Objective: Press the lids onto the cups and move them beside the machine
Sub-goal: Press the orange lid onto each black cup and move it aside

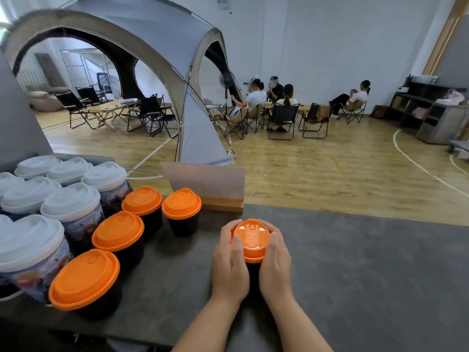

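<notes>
Nearest the lens, down at about 7 o'clock, a black cup with an orange lid (85, 279) is parked at the front of the dark counter (368, 262), with three more orange-lidded cups (118, 231) lined up behind it toward 10 o'clock, all looking already capped. Further left, around 9 o'clock, a bunch of taller white-lidded cups (30, 241) is packed together; the machine itself can't really be picked out, maybe the grey thing at the far left edge, hard to say. Moving right to roughly 6 o'clock, the cup being worked on (253, 271) is stood upright on the counter, mostly hidden, with its orange lid (251, 238) sat on top. It's wrapped by the left hand (229, 265) from the 9 o'clock side, fingers curled round the rim and thumb laid over the lid's edge, and by the right hand (275, 262) from the 3 o'clock side, fingers curled round the far rim too. Both are about equally close, so neither is favoured. Press direction is straight down the cup's vertical axis. Whether the lid is fully snapped can't be told. Once seated, the cup would probably be shifted toward 9 o'clock, to the capped group. A small sign stand (210, 184) sits just behind, at 12 o'clock.
</notes>
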Tool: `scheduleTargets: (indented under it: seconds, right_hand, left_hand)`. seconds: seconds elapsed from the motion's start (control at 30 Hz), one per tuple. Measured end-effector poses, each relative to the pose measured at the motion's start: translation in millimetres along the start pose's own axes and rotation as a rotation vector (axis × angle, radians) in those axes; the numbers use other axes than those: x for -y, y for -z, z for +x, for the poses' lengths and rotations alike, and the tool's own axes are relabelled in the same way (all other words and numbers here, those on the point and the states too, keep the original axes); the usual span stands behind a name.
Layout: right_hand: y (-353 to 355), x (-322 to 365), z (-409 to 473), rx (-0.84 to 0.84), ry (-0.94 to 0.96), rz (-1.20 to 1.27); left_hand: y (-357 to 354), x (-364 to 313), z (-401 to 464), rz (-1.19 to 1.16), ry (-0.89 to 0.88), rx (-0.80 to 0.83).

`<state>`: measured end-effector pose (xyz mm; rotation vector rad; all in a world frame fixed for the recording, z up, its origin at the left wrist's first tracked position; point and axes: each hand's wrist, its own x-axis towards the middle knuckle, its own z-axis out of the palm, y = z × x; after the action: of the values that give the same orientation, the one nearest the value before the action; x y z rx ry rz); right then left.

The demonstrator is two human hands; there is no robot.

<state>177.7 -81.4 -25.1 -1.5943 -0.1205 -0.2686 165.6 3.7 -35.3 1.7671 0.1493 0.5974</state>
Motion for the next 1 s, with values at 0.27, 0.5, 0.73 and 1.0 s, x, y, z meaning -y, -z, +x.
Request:
scheduleTargets:
  seconds: [0.27,0.5,0.73,1.0]
  right_hand:
    - [13,-7,0,-0.098,-0.007,-0.054]
    - [12,-9,-6,-0.034,0.018,-0.092]
    - [10,-11,-7,-0.018,0.059,-0.159]
    - [12,-8,-6,-0.088,0.037,-0.085]
  left_hand:
    - [3,1,0,0.042,-0.082,-0.19]
    - [-1,6,-2,0.084,-0.135,-0.048]
    - [0,4,-5,0.121,-0.113,0.046]
    - [3,5,-7,-0.04,-0.08,0.162]
